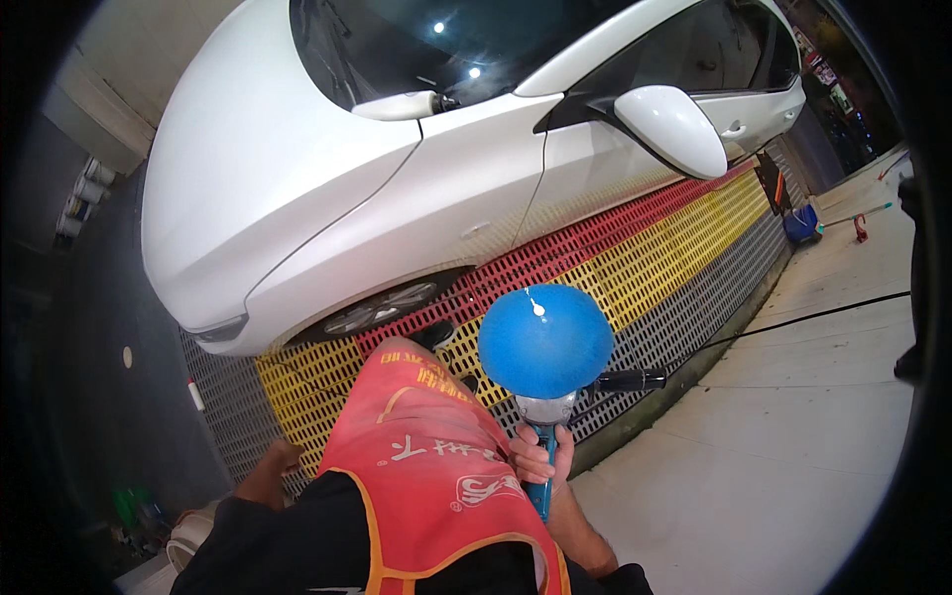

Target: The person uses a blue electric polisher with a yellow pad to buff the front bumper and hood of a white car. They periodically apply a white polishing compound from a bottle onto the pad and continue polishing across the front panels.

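Observation:
My right hand (pixel 541 455) is wrapped around the teal body of a power polisher (pixel 547 410), whose round blue foam pad (pixel 547 341) faces up towards me and bears a small white streak. A black side handle (pixel 632 380) sticks out to the right of the polisher's head. My left hand (pixel 285 455) hangs low beside the red apron (pixel 431 439), its fingers partly hidden; whether it holds anything does not show. In front of me stands a white car (pixel 349 201), with a white bottle (pixel 401 106) lying at the base of its windscreen.
Red, yellow and grey slotted floor grating (pixel 669 260) runs along the car. The side mirror (pixel 669 126) juts out. A black cable or hose (pixel 811 309) crosses the pale floor at right. A blue bucket (pixel 801 223) stands farther back, and several white containers (pixel 89 186) are at far left.

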`<state>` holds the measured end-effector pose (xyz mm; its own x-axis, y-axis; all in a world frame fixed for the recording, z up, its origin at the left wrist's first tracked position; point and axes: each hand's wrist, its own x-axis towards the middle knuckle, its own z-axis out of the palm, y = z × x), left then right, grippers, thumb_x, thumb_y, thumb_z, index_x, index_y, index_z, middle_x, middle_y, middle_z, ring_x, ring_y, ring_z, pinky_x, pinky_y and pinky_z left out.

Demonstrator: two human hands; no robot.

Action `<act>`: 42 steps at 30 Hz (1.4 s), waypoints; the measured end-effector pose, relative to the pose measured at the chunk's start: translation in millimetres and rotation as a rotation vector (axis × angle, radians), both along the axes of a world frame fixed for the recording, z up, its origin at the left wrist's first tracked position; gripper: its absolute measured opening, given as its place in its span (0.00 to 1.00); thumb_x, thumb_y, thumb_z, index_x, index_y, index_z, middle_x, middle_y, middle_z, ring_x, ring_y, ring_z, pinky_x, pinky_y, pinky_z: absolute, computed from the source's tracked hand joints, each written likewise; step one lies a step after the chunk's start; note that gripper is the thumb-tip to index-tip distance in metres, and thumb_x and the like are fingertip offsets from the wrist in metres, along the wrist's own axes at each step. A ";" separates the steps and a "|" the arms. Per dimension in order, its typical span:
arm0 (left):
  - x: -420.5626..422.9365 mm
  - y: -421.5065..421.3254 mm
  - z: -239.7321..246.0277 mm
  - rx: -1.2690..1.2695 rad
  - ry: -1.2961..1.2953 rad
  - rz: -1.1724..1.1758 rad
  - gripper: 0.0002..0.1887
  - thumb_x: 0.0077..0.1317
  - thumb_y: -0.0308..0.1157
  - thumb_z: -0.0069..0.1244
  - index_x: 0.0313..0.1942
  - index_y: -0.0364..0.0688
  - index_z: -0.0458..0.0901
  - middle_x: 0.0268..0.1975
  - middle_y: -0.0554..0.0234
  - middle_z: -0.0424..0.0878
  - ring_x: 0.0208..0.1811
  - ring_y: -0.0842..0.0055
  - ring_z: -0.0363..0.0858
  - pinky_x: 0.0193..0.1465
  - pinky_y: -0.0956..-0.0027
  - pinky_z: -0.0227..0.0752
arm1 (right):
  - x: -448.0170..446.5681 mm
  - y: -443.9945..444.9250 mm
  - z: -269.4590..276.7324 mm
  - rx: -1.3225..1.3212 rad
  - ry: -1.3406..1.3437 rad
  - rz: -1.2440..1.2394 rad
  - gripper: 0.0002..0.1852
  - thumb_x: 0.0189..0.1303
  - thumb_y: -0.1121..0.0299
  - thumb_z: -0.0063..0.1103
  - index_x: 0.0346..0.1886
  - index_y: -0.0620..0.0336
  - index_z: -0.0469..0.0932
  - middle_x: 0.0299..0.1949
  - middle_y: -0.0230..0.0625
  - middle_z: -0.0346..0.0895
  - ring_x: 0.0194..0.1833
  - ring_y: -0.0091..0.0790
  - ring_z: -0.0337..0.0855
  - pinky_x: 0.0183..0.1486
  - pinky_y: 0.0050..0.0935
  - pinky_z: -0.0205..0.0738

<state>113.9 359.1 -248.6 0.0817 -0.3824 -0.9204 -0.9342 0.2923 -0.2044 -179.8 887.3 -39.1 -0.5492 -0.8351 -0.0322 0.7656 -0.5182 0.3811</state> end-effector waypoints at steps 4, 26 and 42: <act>-89.2 8.3 28.2 -0.086 0.491 -0.725 0.20 0.74 0.47 0.56 0.46 0.36 0.90 0.35 0.46 0.91 0.32 0.58 0.90 0.41 0.54 0.83 | -1.4 -11.4 1.1 0.187 0.005 0.063 0.26 0.74 0.46 0.60 0.52 0.64 0.74 0.37 0.33 0.74 0.26 0.24 0.77 0.31 0.28 0.76; -249.1 -110.4 363.4 0.173 0.862 -0.251 0.16 0.70 0.35 0.68 0.48 0.31 0.89 0.35 0.69 0.87 0.38 0.87 0.80 0.41 0.75 0.77 | 16.1 -391.7 -22.2 1.517 1.418 -0.501 0.22 0.74 0.76 0.60 0.70 0.64 0.75 0.61 0.39 0.83 0.60 0.33 0.86 0.59 0.30 0.85; -251.6 -105.1 290.2 -0.137 1.456 -0.345 0.18 0.61 0.36 0.73 0.44 0.31 0.90 0.32 0.53 0.91 0.31 0.76 0.89 0.36 0.73 0.80 | -28.6 -394.4 -39.1 1.674 1.266 -0.237 0.23 0.66 0.59 0.74 0.57 0.63 0.79 0.44 0.43 0.87 0.40 0.40 0.92 0.42 0.36 0.89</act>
<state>-137.7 254.0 41.6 -0.9577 -0.2790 -0.0711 -0.2295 0.5905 0.7737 -208.4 492.9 -78.2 -0.9333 -0.3419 -0.1101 0.0559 0.1645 -0.9848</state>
